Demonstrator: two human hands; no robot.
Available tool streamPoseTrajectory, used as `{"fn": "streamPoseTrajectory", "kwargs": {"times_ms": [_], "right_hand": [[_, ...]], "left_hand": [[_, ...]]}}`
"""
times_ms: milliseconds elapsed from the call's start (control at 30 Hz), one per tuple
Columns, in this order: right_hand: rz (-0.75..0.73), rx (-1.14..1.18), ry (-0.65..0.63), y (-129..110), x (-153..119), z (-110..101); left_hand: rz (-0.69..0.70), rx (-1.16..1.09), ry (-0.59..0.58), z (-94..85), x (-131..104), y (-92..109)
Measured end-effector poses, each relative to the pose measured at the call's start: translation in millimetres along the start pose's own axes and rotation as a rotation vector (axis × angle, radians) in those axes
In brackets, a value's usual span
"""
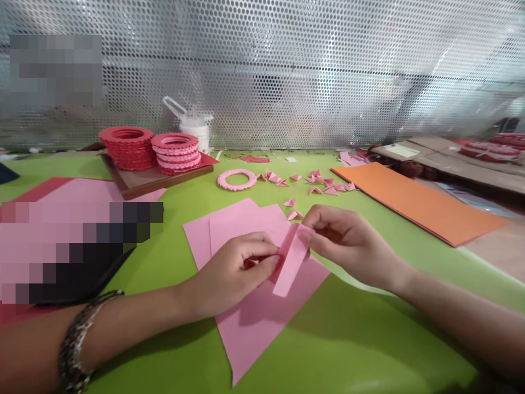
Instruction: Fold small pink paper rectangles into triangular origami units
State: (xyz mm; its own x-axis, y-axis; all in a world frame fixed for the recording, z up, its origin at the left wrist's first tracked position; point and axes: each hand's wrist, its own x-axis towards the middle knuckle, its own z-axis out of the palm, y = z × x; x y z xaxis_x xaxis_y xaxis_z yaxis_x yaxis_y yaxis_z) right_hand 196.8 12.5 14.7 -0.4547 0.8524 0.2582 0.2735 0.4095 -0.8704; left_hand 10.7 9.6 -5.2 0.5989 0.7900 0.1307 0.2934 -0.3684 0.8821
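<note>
Left hand [235, 268] pinching left edge of small pink paper strip [292, 261], thumb and forefinger pressed together on it. Right hand [348, 243] pinching strip's upper end, fingertips closed on fold. Strip held just above pink paper sheets [254, 317] lying on green table [348, 339]. Beyond hands: scattered folded pink triangles [324, 186], pink paper ring [237, 179]. Far left: stacked red and pink rings [150, 146] on wooden tray [164, 180]. Orange sheet [418, 205] to right. Beaded bracelet [77, 339] on left wrist.
</note>
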Motion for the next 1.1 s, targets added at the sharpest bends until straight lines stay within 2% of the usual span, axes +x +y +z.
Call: {"fn": "streamPoseTrajectory", "kwargs": {"times_ms": [167,467,733,933,1100], "right_hand": [[-0.005,-0.061,0.053,1,1,3],[-0.069,-0.153,0.15,-1,-5,10],[-0.067,-0.162,0.12,-3,-7,10],[0.072,0.004,0.051,-5,-2,8],[0.071,-0.12,-0.031,-3,0,7]], "left_hand": [[-0.036,-0.003,0.025,1.5,-2,0],[0.056,0.09,0.046,6.0,-3,3],[0.01,0.036,0.077,5.7,-4,0],[0.039,0.09,0.111,4.6,-3,1],[0.045,0.09,0.124,4.0,-4,0]]}}
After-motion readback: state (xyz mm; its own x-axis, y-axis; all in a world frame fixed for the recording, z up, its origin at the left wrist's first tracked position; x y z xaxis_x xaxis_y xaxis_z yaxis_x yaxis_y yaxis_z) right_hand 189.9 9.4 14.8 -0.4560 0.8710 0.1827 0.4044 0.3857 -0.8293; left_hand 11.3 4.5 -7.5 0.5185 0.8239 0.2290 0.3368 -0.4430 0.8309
